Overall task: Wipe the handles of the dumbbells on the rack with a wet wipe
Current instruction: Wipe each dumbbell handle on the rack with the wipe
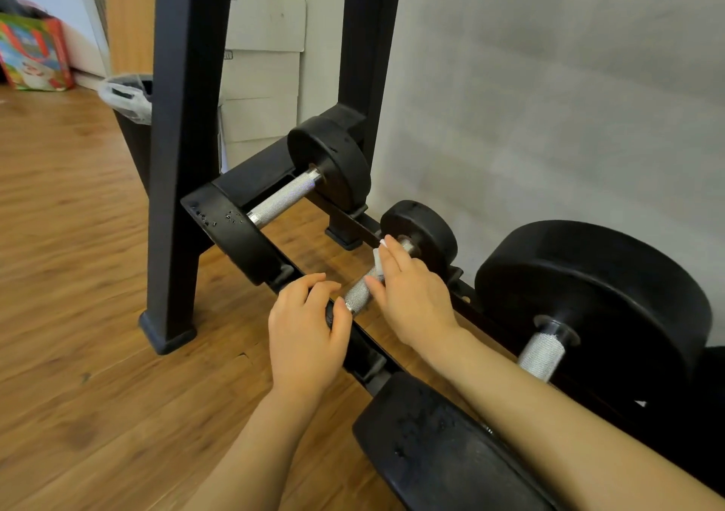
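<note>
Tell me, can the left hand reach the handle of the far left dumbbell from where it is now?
Probably yes. The left hand grips the near end of the small dumbbell, and the far left dumbbell's handle lies bare, with only open space between them.

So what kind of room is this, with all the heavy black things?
Probably a small gym or home workout room. Dumbbells with metal handles sit on a black rack, the floor is wood, and a bin stands by the wall.
</note>
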